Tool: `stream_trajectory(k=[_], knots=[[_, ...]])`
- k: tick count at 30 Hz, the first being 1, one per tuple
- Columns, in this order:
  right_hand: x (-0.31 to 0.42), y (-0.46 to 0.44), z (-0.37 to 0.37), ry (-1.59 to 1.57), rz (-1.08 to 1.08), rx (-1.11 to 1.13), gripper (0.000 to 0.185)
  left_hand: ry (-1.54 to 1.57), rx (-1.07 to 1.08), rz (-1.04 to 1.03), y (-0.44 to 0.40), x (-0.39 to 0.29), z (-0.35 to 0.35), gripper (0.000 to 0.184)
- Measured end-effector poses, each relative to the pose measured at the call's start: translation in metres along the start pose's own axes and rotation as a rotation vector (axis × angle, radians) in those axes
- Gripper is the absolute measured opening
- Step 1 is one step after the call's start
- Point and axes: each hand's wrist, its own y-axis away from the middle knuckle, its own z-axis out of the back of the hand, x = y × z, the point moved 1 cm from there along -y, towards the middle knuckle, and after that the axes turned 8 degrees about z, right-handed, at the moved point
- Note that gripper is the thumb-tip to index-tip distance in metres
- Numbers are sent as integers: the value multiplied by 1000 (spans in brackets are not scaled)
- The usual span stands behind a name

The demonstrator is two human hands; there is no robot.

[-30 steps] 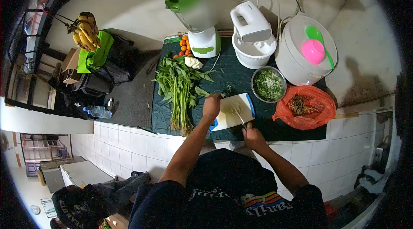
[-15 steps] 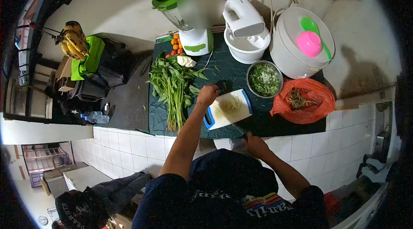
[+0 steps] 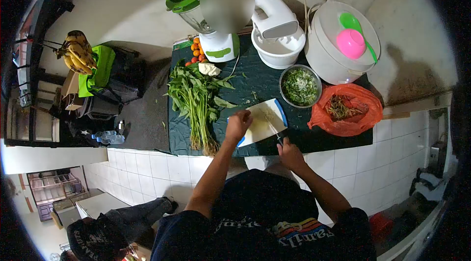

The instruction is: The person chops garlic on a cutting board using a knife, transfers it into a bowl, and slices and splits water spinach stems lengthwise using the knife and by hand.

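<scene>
A white cutting board (image 3: 254, 136) with blue ends lies near the table's front edge. Finely chopped pale pieces (image 3: 266, 114) are spread over its right half. My right hand (image 3: 291, 155) grips a knife (image 3: 279, 138) by its dark handle, and the blade points away from me over the board beside the chopped pieces. Above the board's left end, my left hand (image 3: 239, 124) is closed with curled fingers; whatever it might hold is hidden. A metal bowl (image 3: 320, 95) of chopped greens with white bits stands just beyond the board's right corner.
Leafy greens (image 3: 196, 109) lie left of the board. Behind them are a white piece (image 3: 209, 69), orange and red fruits (image 3: 196, 50) and a blender (image 3: 218, 47). A stand mixer (image 3: 277, 55), rice cooker (image 3: 319, 62) and red plastic bag (image 3: 338, 126) line the right. Another person (image 3: 98, 236) is at lower left.
My left hand has moved from the board's far left edge nearer to me, over its left end. The knife has turned, its blade now pointing farther forward, and my right hand has shifted slightly.
</scene>
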Motion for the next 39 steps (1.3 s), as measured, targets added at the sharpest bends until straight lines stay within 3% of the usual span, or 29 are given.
stream_trajectory(k=[6, 13, 15, 19, 21, 24, 39], knots=[[7, 0, -6, 45, 43, -37, 35, -104, -20, -140, 18, 15, -25, 16], [7, -2, -17, 117, 174, -92, 38, -150, -98, -100, 20, 15, -17, 15], [8, 1, -17, 213, 209, -118, 41, -3, -115, -30, 22, 12, -10, 14], [3, 0, -18, 70, 102, -95, 44, -20, -65, -159, 18, -10, -15, 14], [6, 1, -10, -18, 47, -112, 36, -29, -12, -181, 13, -16, -22, 16], [13, 4, -1, 6, -35, -13, 38, -260, 93, -171, 7, -3, -37, 16], [27, -4, -2, -17, -1, 26, 36, -203, 37, -85, 15, 4, -35, 17]])
